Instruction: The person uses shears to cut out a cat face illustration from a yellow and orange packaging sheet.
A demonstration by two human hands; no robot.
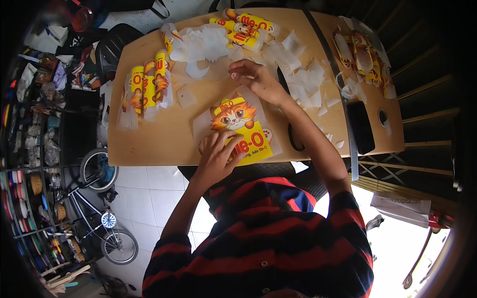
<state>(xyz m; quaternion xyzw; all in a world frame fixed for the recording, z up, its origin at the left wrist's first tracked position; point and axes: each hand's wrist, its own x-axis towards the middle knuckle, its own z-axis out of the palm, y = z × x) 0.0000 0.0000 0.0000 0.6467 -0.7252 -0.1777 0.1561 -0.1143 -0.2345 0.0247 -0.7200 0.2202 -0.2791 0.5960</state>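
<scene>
A cat-shaped printed cutout point(233, 116), orange and white with a yellow sign, lies on a pale backing sheet at the table's near edge. My left hand point(218, 151) rests on its lower left part, fingers apart and slightly bent, pressing it down. Above the sheet's top edge hovers my right hand point(253, 79), its fingers curled but apart, with nothing visible in them. Beneath my right forearm, a black looped handle point(294, 139) shows in part; the arm hides the rest. White paper offcuts point(203, 47) lie beyond my right hand.
Rolled or stacked yellow printed cutouts stand at the table's left point(149, 89) and far side point(246, 30). More scraps point(308, 82) are scattered right of my arm. A dark phone point(361, 126) and a printed pile point(365, 57) sit farther right. A bicycle point(107, 218) stands left.
</scene>
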